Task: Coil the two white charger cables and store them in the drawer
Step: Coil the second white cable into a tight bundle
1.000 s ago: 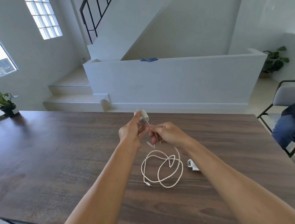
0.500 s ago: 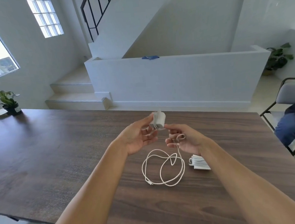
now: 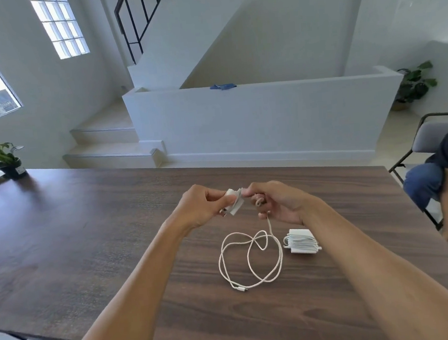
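Note:
My left hand (image 3: 203, 205) grips a small white charger plug (image 3: 235, 200) above the wooden table (image 3: 87, 236). My right hand (image 3: 278, 201) pinches the white cable close to the plug. From that hand the cable (image 3: 252, 259) hangs down and lies in loose loops on the table, its free connector end at the front. A second white charger (image 3: 302, 241), its cable wound tightly round it, lies on the table just right of the loops, beside my right forearm. No drawer is in view.
A potted plant (image 3: 5, 160) and a lamp base stand at the table's far left corner. A person (image 3: 442, 175) sits on a chair at the right edge. Stairs and a white half wall lie beyond the table.
My hands have drawn together with the plug held between them and turned. The wound charger shows more fully beside my right forearm. The loops on the table have hardly shifted.

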